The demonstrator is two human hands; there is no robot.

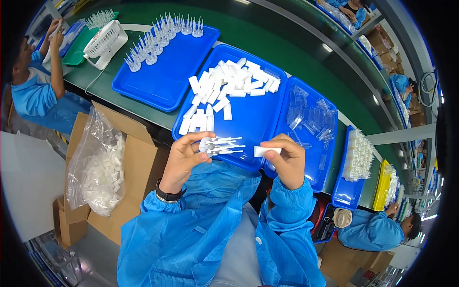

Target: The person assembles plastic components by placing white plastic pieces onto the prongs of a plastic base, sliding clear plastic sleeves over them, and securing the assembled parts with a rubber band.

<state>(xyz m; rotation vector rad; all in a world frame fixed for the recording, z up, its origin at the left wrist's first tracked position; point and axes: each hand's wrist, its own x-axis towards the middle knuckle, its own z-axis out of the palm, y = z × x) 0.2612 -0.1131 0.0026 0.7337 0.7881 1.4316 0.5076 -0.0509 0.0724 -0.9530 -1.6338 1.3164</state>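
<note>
My left hand (184,155) pinches the round base of a white pronged holder (222,145), whose several thin prongs point to the right. Facing those prongs, a little apart from them, is a small white rectangular block (266,152) held between the thumb and fingers of my right hand (288,160). Both hands are over the front edge of a blue tray (244,122). Loose white blocks (229,81) of the same look lie heaped in that tray, mostly toward its far side.
A blue tray (158,86) at left bears several upright pronged holders (152,52). Clear plastic pieces (311,119) lie in the right tray (313,179). A carton (136,177) with a bag of white pieces (103,172) stands at lower left, near a white fan (104,43). Co-workers sit on both sides.
</note>
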